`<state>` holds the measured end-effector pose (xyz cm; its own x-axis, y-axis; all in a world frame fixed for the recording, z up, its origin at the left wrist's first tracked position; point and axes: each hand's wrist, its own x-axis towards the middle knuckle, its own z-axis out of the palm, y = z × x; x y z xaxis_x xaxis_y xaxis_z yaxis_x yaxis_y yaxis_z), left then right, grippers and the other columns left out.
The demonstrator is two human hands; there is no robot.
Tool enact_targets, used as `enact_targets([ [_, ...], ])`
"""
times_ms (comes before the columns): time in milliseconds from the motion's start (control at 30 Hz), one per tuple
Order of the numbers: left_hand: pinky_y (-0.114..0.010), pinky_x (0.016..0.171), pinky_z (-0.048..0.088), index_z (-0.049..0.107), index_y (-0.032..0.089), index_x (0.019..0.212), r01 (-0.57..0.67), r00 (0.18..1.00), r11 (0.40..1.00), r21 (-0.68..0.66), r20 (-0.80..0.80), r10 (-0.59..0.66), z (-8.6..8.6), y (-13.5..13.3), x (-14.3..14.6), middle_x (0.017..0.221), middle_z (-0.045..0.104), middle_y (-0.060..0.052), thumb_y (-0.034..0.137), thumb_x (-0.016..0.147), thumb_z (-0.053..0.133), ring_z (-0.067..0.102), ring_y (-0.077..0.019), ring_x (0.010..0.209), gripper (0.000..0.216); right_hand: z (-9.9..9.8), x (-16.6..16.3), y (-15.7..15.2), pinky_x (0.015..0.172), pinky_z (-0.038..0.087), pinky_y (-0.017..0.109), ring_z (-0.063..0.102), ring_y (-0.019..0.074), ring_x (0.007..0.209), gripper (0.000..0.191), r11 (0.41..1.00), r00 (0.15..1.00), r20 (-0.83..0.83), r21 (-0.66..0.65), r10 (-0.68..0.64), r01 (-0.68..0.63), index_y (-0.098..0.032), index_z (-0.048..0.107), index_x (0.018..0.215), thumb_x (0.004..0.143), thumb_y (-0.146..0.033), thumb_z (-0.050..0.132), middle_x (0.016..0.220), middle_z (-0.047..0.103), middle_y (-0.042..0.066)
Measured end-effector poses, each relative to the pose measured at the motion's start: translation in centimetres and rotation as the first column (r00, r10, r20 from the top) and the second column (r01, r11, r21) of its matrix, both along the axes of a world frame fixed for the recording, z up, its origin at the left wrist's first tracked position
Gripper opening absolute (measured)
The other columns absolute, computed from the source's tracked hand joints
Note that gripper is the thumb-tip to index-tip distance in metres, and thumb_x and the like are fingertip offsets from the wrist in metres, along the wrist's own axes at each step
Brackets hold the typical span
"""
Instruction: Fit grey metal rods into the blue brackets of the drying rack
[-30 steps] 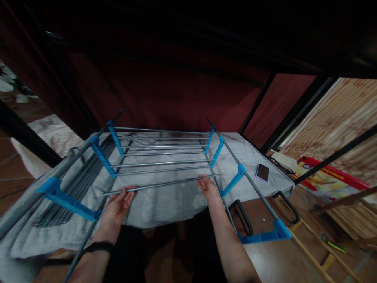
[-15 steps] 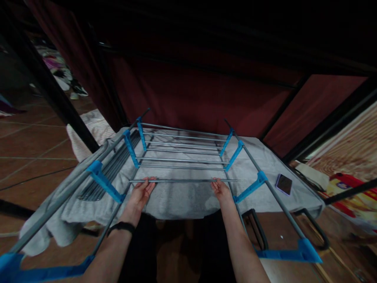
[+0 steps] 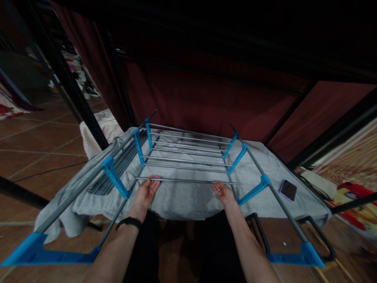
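A loose grey metal rod [image 3: 185, 181] lies level across the space between the two sides of a rack frame. My left hand [image 3: 146, 188] grips it near its left end, and my right hand [image 3: 222, 192] holds it toward the right end, fingers curled round it. The rack has long grey side poles [image 3: 79, 186] joined by blue plastic brackets [image 3: 116, 179]. Beyond my hands, several crossbars [image 3: 188, 160] span the brackets at the far end. The rod's ends reach about as far as the lower side poles; I cannot tell whether they touch.
A bundle of grey rods [image 3: 118, 169] lies on the left of the grey cloth [image 3: 179, 204]. On the right rests a phone [image 3: 288, 190]. Dark posts [image 3: 91, 118] and a maroon curtain [image 3: 203, 98] stand behind. A black metal frame [image 3: 319, 236] is at lower right.
The view has turned slightly left, so the whole rack appears shifted to the right. Both hands still hold the rod, which now tilts a little down to the right.
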<state>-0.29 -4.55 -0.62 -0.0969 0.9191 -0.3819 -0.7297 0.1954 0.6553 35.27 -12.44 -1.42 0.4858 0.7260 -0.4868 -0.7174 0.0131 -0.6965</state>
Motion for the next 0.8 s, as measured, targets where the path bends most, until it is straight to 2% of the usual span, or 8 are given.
enact_targets([
  [167, -0.035, 0.087, 0.061, 0.065, 0.014, 0.086, -0.036, 0.999, 0.999, 0.025, 0.001, 0.036, -0.03, -0.13, 0.02, 0.087, 0.073, -0.009, 0.007, 0.094, 0.052, 0.074, -0.0180, 0.088, 0.017, -0.23, 0.08, -0.21, 0.068, 0.064, 0.026, 0.072, 0.0149, 0.065, 0.019, 1.000, 1.000, 0.009, -0.013, -0.002, 0.002, -0.020, 0.060, 0.074, 0.085, -0.005, 0.060, 0.069, 0.073, 0.002],
  [333, -0.030, 0.084, 0.061, 0.062, 0.014, 0.082, -0.001, 1.000, 0.999, 0.048, -0.009, 0.001, 0.12, -0.19, 0.11, 0.088, 0.073, -0.009, 0.010, 0.095, 0.055, 0.074, -0.0161, 0.086, 0.015, -0.76, -0.24, -0.59, 0.068, 0.064, 0.028, 0.072, 0.0145, 0.065, 0.020, 0.999, 1.000, -0.014, -0.031, -0.019, 0.019, -0.021, 0.060, 0.074, 0.085, -0.005, 0.057, 0.067, 0.072, 0.000],
  [533, -0.028, 0.078, 0.061, 0.059, 0.015, 0.078, -0.037, 0.999, 0.999, 0.028, -0.022, 0.037, 0.10, -0.21, 0.24, 0.084, 0.072, -0.007, 0.013, 0.094, 0.059, 0.073, -0.0149, 0.079, 0.016, -0.89, -0.73, -0.35, 0.068, 0.064, 0.027, 0.069, 0.0131, 0.060, 0.020, 0.999, 0.999, -0.013, -0.029, -0.035, 0.034, -0.020, 0.058, 0.074, 0.086, -0.004, 0.057, 0.066, 0.070, 0.000],
  [667, -0.029, 0.078, 0.060, 0.062, 0.016, 0.083, -0.065, 0.998, 0.997, 0.048, -0.019, 0.066, 0.42, -0.45, 0.18, 0.086, 0.072, -0.008, 0.014, 0.096, 0.056, 0.073, -0.0163, 0.081, 0.014, -0.66, -0.65, -0.16, 0.066, 0.064, 0.027, 0.066, 0.0121, 0.054, 0.021, 0.997, 0.998, -0.005, -0.052, -0.057, 0.056, -0.022, 0.056, 0.073, 0.085, -0.004, 0.058, 0.060, 0.066, -0.003],
  [800, -0.031, 0.080, 0.059, 0.065, 0.015, 0.089, -0.085, 0.996, 0.996, 0.038, -0.010, 0.086, 0.82, -0.80, 0.06, 0.089, 0.073, -0.010, 0.014, 0.096, 0.053, 0.073, -0.0176, 0.085, 0.014, -0.42, -0.70, -0.14, 0.067, 0.063, 0.026, 0.067, 0.0121, 0.056, 0.022, 0.995, 0.998, -0.017, -0.069, -0.067, 0.066, -0.021, 0.056, 0.072, 0.086, -0.005, 0.054, 0.060, 0.067, -0.001],
])
